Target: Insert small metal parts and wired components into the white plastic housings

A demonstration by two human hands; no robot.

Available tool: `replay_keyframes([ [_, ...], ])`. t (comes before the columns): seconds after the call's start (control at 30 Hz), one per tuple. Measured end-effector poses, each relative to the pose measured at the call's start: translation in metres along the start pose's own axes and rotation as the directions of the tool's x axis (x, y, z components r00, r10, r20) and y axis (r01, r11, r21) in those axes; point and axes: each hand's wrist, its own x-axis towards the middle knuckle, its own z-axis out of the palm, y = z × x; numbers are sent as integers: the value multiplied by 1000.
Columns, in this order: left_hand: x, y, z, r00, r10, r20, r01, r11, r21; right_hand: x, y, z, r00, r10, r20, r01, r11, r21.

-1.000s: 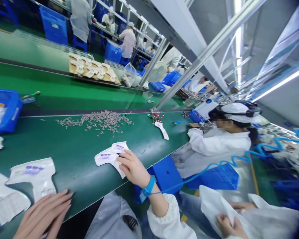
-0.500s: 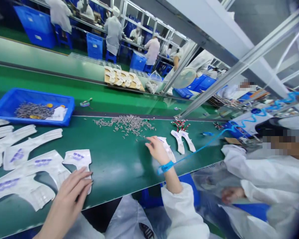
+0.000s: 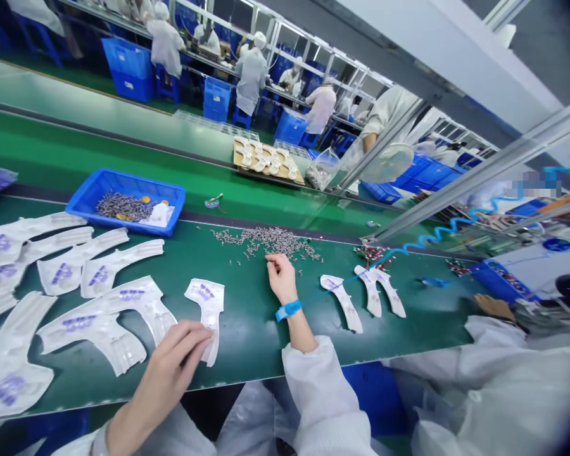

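Note:
My left hand (image 3: 183,351) is closed, its fingertips pinched at the edge of the stem of a T-shaped white plastic piece (image 3: 206,292) with purple marks. That piece lies flat on the green work surface (image 3: 251,329). My right hand (image 3: 281,277), wearing a blue wrist strap (image 3: 288,310), is at the near edge of a spread pile of small metal parts (image 3: 272,240). Its fingers are curled into a pinch; whatever is between them is too small or hidden to make out. Larger curved white plastic pieces (image 3: 95,323) lie to the left of my left hand.
A blue bin (image 3: 168,221) holds more small metal parts. Three curved white pieces (image 3: 344,304) lie right of my right hand, near red-and-black wires (image 3: 373,254). A blue coiled cord (image 3: 437,231) crosses the right side. A co-worker's white sleeve (image 3: 503,380) is at lower right.
The view has swung left, so things sit farther right. My right hand has moved left from beside a curved white piece to the metal parts, fingers now curled. My left fingers have drawn together.

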Motion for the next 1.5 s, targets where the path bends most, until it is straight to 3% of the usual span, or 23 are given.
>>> replay_keyframes([
  [0.1, 5, -3, -11, 997, -70, -32, 68, 996, -62, -1, -10, 3, 998, -12, 55, 14, 1000, -28],
  [0.33, 20, -13, -31, 969, -229, -96, 228, 974, -20, 23, -50, 22, 971, 6, 240, 48, 975, -217],
  [0.43, 26, -12, -32, 961, -275, -7, 275, 961, -38, 25, -58, 16, 947, 47, 317, 52, 953, -299],
  [0.57, 31, -9, -23, 969, -201, 142, 196, 979, 48, 12, -62, 3, 914, 86, 397, 69, 930, -360],
  [0.7, 30, -6, -11, 961, -181, 210, 148, 976, 161, -8, -65, -8, 897, 84, 433, 91, 926, -368],
  [0.87, 29, -5, -9, 964, -167, 207, 122, 969, 213, -33, -66, -19, 940, -39, 338, 76, 992, -97],
  [1.0, 31, -1, -8, 964, -166, 210, 113, 963, 243, -47, -67, -25, 964, 21, 265, -57, 990, 129],
  [1.23, 31, 3, -3, 975, -142, 172, 83, 946, 312, -66, -78, -26, 934, 70, 350, -193, 925, 328],
  [1.5, 32, 1, -4, 967, -196, 164, 159, 963, 216, -81, -96, -13, 868, 194, 458, -430, 755, 495],
])
